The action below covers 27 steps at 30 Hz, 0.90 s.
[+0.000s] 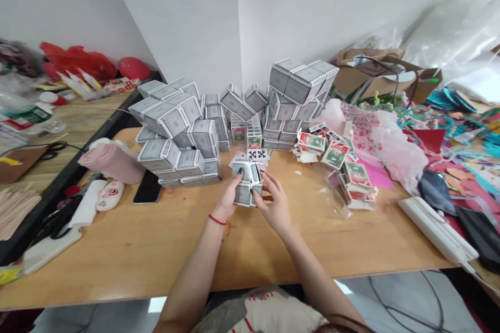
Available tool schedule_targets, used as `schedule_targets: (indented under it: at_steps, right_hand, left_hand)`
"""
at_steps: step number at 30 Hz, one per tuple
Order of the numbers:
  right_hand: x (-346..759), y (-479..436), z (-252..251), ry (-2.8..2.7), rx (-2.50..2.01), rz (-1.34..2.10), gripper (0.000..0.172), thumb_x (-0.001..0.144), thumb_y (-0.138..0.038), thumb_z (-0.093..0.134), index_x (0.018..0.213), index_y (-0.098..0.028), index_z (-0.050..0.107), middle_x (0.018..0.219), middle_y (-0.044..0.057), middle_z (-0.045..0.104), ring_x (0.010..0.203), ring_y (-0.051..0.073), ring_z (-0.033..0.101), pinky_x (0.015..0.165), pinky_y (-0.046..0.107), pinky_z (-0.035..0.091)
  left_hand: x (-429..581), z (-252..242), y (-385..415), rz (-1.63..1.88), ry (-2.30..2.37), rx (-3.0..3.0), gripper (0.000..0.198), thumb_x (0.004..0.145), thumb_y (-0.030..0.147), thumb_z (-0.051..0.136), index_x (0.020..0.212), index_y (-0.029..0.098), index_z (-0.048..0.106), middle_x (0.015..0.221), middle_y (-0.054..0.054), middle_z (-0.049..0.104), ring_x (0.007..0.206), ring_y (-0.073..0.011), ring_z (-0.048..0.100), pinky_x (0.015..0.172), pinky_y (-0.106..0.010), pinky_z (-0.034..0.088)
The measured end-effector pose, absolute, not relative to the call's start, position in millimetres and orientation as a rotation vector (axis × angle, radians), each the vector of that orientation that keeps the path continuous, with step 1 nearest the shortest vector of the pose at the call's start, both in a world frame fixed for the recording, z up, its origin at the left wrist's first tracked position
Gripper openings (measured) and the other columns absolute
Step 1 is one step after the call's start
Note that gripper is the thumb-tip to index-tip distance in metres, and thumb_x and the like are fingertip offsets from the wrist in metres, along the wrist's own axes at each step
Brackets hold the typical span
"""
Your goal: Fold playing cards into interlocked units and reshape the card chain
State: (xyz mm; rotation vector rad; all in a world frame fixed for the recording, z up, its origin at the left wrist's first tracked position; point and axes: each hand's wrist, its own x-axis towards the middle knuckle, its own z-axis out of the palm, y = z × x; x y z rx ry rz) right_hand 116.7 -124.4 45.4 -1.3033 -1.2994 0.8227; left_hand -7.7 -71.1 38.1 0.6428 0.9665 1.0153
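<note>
My left hand (228, 199) and my right hand (275, 203) meet at the middle of the wooden table (156, 250). Both close around a small stack of grey-backed playing cards (246, 183). A red string circles my left wrist. Just beyond the stack lie loose face-up cards (257, 154), one with black clubs. Piles of grey card boxes (175, 135) rise behind and to the left, with a taller pile (300, 91) at the back right.
Red and green flattened card cartons (339, 158) are scattered to the right, by a pink plastic bag (375, 138). A black phone (147, 187), a pink cloth roll (111, 161) and a white power strip (437, 229) lie on the table. Craft clutter fills the far right.
</note>
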Motion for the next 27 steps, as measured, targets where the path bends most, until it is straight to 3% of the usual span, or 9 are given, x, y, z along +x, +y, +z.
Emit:
schedule_targets:
  at_steps: [11, 22, 27]
  right_hand:
    - [116.4, -125.0, 37.9, -1.236, -1.325, 0.831, 0.044, 0.078, -0.030, 0.050, 0.122, -0.028, 0.047, 0.121, 0.009, 0.043, 0.086, 0.016, 0.057, 0.063, 0.027, 0.055]
    - [113.0, -130.1, 37.4, -1.304, -1.356, 0.741, 0.038, 0.083, -0.028, 0.043, 0.121, -0.028, 0.050, 0.119, 0.009, 0.044, 0.101, 0.021, 0.051, 0.066, 0.028, 0.052]
    - [113.9, -128.9, 33.3, -1.313, -1.356, 0.698, 0.040, 0.085, -0.025, 0.038, 0.124, -0.028, 0.046, 0.118, 0.010, 0.042, 0.106, 0.020, 0.047, 0.070, 0.028, 0.050]
  left_hand:
    - [1.1, 41.2, -72.1, 1.089, 1.192, 0.775, 0.040, 0.058, 0.052, 0.065, 0.063, 0.012, 0.061, 0.058, -0.004, 0.063, 0.052, -0.0140, 0.056, 0.049, -0.023, 0.040]
    - [7.6, 41.7, -71.0, 1.194, 1.232, 0.775, 0.039, 0.059, 0.050, 0.065, 0.062, 0.012, 0.061, 0.060, -0.004, 0.063, 0.053, -0.0134, 0.055, 0.049, -0.022, 0.039]
    - [10.1, 43.7, -72.5, 1.180, 1.135, 0.784, 0.041, 0.063, 0.049, 0.063, 0.077, 0.011, 0.064, 0.067, -0.007, 0.066, 0.064, -0.0181, 0.060, 0.055, -0.024, 0.043]
